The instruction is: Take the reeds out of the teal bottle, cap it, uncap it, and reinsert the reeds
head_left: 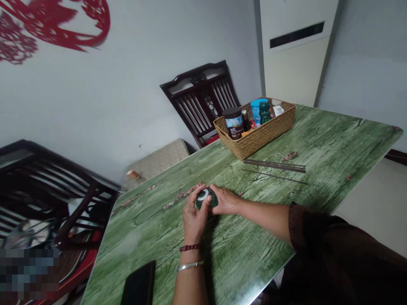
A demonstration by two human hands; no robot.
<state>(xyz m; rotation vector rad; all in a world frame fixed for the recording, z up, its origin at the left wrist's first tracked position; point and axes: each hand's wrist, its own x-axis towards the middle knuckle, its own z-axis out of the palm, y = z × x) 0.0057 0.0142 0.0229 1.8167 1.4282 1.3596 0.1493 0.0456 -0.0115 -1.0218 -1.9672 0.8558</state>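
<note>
A small round green container with a pale top (205, 197) stands on the green wood-pattern table (333, 140). My left hand (194, 216) wraps its fingers round the near side of it. My right hand (226, 200) closes on its far right side. Both hands grip the container together, and its lower part is hidden by my fingers. A bead bracelet and a metal bangle sit on my left wrist.
A wicker basket (263, 134) with jars and bottles stands at the table's far side. Thin dark sticks (276, 166) lie in front of it. A black phone (140, 284) lies at the near edge. Dark wooden chairs (203, 99) stand against the wall.
</note>
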